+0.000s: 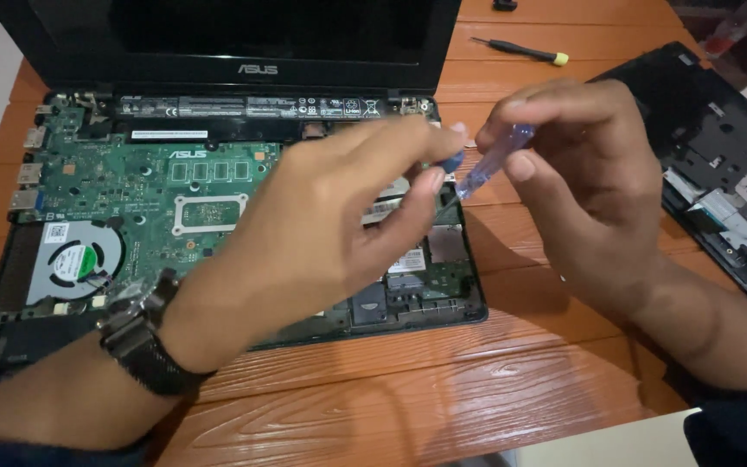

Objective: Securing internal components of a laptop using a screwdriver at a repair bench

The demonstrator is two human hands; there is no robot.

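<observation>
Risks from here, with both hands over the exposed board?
1. The right hand holds a translucent blue-handled screwdriver above the bare green motherboard; a slip could gouge traces or chips.
2. The left hand wears a dark wristwatch with a metal clasp just over the open laptop base, beside the grey cooling fan; it may snag or short something.
3. The left fingertips pinch a small blue part, too small to identify, which could drop into the chassis.

Single head view, looking steeply down and forward, close over hands (443, 207) and counter (443, 389).
</observation>
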